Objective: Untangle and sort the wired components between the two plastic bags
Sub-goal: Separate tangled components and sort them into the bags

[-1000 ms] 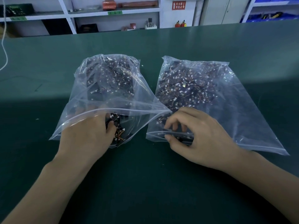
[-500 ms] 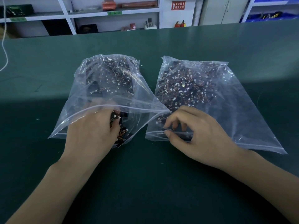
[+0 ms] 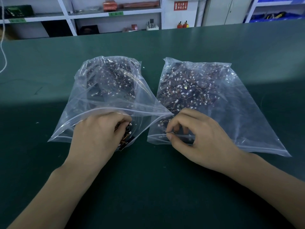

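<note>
Two clear zip bags lie side by side on the green table, both full of dark wired components with small white connectors. My left hand (image 3: 97, 134) reaches into the open mouth of the left bag (image 3: 79, 104) and its curled fingers grip a clump of wired components (image 3: 125, 136) at the opening. My right hand (image 3: 196, 138) sits at the mouth of the right bag (image 3: 247, 113); thumb and fingers pinch the bag's lower edge. The fingertips of both hands are partly hidden by plastic.
The green table (image 3: 148, 187) stretches wide around the bags. A white cable (image 3: 3, 52) hangs at the far left. White shelves (image 3: 92, 14) with boxes stand behind the table's far edge, blue bins (image 3: 277, 15) at the back right.
My left hand has pushed forward, deeper into the left bag's mouth, with the clump of components. My right hand has shifted slightly along the right bag's lower edge.
</note>
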